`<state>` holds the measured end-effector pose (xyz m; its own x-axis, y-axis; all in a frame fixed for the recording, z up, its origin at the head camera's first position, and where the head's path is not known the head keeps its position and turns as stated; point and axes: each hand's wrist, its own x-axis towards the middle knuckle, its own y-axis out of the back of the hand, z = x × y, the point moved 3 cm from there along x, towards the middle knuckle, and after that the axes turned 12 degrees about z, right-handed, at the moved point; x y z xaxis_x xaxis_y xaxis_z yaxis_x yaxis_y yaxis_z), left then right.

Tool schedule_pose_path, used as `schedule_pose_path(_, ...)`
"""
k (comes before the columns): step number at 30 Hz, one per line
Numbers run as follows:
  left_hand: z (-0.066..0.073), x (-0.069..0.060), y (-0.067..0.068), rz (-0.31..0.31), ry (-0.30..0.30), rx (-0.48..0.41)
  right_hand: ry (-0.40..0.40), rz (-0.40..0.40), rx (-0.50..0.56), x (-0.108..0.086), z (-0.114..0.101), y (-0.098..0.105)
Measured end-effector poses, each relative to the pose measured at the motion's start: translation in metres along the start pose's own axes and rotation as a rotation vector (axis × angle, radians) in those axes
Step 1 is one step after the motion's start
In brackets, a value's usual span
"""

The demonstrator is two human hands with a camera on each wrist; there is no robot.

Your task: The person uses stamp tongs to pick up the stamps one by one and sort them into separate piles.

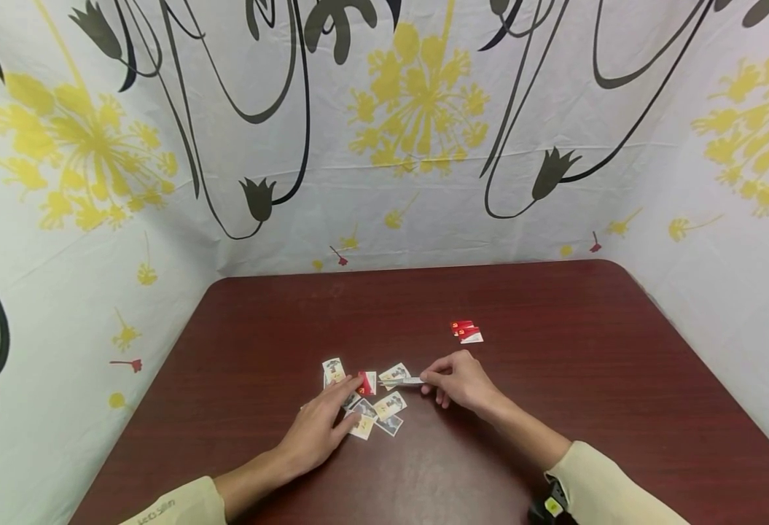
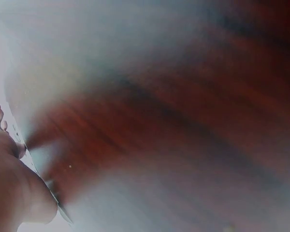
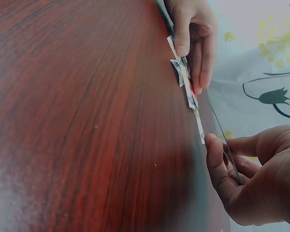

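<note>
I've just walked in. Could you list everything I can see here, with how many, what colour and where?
pale cards: several, overlapping, some hidden; white-edged, beige and grey; around the left hand's fingers
single red card: one; red and white; among the pale cards
red pile: a few overlapping cards, number unclear; red and white; beyond the right hand
tweezers: one; silvery; in the right hand
table: one; dark red-brown; under the cards
cloth: number of pieces unclear; white with yellow, grey and red print; around the table
wrist device: one; black and yellow-green; right wrist
sleeves: two; cream; on the arms
left hand: one; bare; over the pale cards
right hand: one; bare; pinching the tweezers
</note>
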<state>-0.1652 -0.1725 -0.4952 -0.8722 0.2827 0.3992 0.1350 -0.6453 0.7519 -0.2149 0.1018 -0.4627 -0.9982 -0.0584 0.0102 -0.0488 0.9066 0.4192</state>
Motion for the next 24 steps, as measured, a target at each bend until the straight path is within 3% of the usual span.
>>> schedule_pose_path(24, -0.0002, 0.0001, -0.0006, 0.007, -0.008, 0.002, -0.014, -0.016, 0.023, 0.0015, -0.0008, -0.0056)
